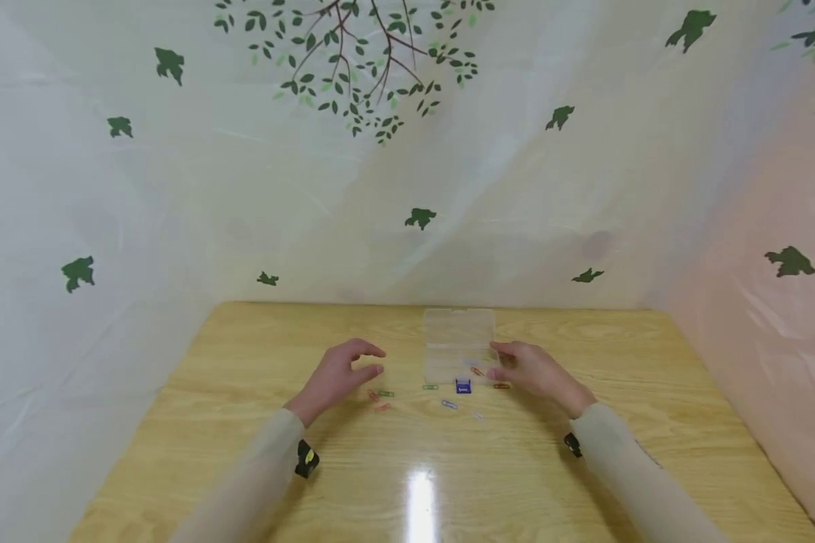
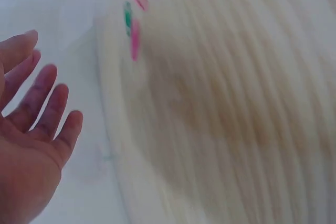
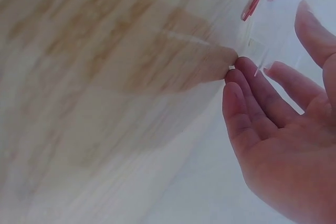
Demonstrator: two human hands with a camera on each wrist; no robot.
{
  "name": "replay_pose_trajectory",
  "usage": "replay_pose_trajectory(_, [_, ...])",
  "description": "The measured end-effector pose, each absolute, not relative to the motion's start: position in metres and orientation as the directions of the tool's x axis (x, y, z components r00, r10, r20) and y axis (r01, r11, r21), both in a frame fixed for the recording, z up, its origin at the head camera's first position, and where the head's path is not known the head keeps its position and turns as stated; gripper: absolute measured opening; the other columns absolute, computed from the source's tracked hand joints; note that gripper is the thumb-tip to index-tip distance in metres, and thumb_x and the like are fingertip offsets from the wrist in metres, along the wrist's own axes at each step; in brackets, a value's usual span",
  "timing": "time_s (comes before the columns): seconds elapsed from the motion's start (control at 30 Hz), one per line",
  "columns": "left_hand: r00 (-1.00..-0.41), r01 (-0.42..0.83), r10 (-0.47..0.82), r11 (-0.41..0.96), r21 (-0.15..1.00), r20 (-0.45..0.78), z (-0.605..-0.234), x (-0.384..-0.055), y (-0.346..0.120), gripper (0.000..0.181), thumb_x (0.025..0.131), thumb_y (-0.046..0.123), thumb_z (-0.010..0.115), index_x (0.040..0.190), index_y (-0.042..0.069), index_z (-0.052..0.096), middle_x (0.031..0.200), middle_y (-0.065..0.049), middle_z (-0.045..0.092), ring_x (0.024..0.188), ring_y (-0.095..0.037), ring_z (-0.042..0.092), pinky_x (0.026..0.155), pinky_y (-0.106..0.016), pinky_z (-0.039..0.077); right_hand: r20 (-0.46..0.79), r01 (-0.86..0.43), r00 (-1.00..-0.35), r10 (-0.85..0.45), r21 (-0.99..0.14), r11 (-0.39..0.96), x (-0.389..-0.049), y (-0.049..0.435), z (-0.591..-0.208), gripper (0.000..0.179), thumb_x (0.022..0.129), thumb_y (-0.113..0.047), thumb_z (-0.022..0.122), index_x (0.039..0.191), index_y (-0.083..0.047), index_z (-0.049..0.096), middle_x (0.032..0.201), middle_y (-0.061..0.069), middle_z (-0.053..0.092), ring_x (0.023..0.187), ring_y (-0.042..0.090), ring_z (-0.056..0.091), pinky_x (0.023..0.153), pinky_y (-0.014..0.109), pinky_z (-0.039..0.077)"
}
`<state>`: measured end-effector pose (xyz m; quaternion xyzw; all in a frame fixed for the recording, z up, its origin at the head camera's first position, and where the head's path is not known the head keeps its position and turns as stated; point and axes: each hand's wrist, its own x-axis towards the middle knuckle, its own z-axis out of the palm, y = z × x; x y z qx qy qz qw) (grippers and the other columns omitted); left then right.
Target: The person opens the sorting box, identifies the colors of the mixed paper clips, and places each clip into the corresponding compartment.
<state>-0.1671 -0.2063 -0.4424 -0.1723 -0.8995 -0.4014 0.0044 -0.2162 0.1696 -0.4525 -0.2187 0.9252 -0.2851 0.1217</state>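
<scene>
A clear, flat plastic case (image 1: 458, 328) lies opened out toward the back of the table. My right hand (image 1: 533, 369) is at its right edge; in the right wrist view the fingertips touch the edge while the thumb stands apart. My left hand (image 1: 339, 373) hovers left of the case with fingers spread loosely, holding nothing. Close to it lie a green paper clip (image 1: 385, 394) and pink ones (image 2: 135, 39). Before the case are another green paper clip (image 1: 431, 387), a blue paper clip (image 1: 450, 404) and a small dark blue piece with white marking (image 1: 463, 386).
A red paper clip (image 1: 477, 372) and a brownish one (image 1: 501, 386) lie near the right hand. A pale paper clip (image 1: 478, 415) is nearer the front. The wooden table (image 1: 618, 339) meets a pale printed curtain (image 1: 299, 211) behind and at both sides.
</scene>
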Motion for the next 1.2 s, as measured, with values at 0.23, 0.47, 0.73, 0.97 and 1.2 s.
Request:
replay_pose_trajectory(0.23, [-0.899,0.358,0.433,0.644,0.676,0.064,-0.452,-0.17,-0.224,0.019,0.1,0.011,0.069,0.117,0.008,0.077,0.116,-0.004,0.072,0.113,-0.028,0.067,0.099,-0.05,0.053,-0.107,-0.325,-0.879,-0.464,-0.578,0.749,-0.219,0.168,-0.448,0.067,0.1,-0.032,0.07,0.151,0.005,0.047,0.148,0.028,0.052,0.139,0.047,0.047,0.113,0.06,0.038])
replay_pose_trajectory(0.47, [-0.882,0.29,0.465,0.659,0.694,-0.072,-0.464,-0.177,-0.235,0.019,0.097,0.018,0.074,0.116,0.013,0.077,0.112,0.003,0.068,0.106,-0.018,0.062,0.097,-0.039,0.052,-0.125,-0.308,-0.88,-0.459,-0.587,0.749,-0.221,0.168,-0.447,0.067,0.1,-0.031,0.072,0.151,0.004,0.047,0.148,0.028,0.052,0.139,0.046,0.046,0.114,0.06,0.037])
replay_pose_trajectory(0.73, [-0.881,0.277,0.463,0.672,0.687,-0.098,-0.469,-0.178,-0.229,0.006,0.093,0.018,0.08,0.099,0.016,0.077,0.105,0.005,0.064,0.101,-0.016,0.058,0.096,-0.042,0.048,-0.114,-0.312,-0.878,-0.466,-0.602,0.735,-0.219,0.169,-0.451,0.066,0.099,-0.03,0.072,0.15,0.005,0.048,0.147,0.027,0.054,0.138,0.046,0.048,0.113,0.06,0.038])
replay_pose_trajectory(0.97, [-0.891,0.282,0.447,0.69,0.666,-0.086,-0.472,-0.177,-0.229,0.011,0.094,0.012,0.078,0.086,0.018,0.074,0.097,0.006,0.06,0.093,-0.013,0.055,0.09,-0.038,0.049,-0.094,-0.327,-0.878,-0.469,-0.597,0.733,-0.216,0.167,-0.452,0.066,0.099,-0.03,0.073,0.149,0.006,0.049,0.146,0.026,0.055,0.137,0.045,0.049,0.112,0.059,0.041])
replay_pose_trajectory(1.2, [-0.893,0.304,0.449,0.664,0.683,-0.039,-0.472,-0.178,-0.23,0.006,0.097,0.011,0.073,0.092,0.013,0.07,0.096,0.005,0.065,0.092,-0.014,0.057,0.088,-0.037,0.051,-0.096,-0.32,-0.886,-0.454,-0.583,0.747,-0.218,0.168,-0.449,0.065,0.099,-0.029,0.072,0.148,0.006,0.05,0.146,0.026,0.056,0.137,0.045,0.05,0.111,0.059,0.041])
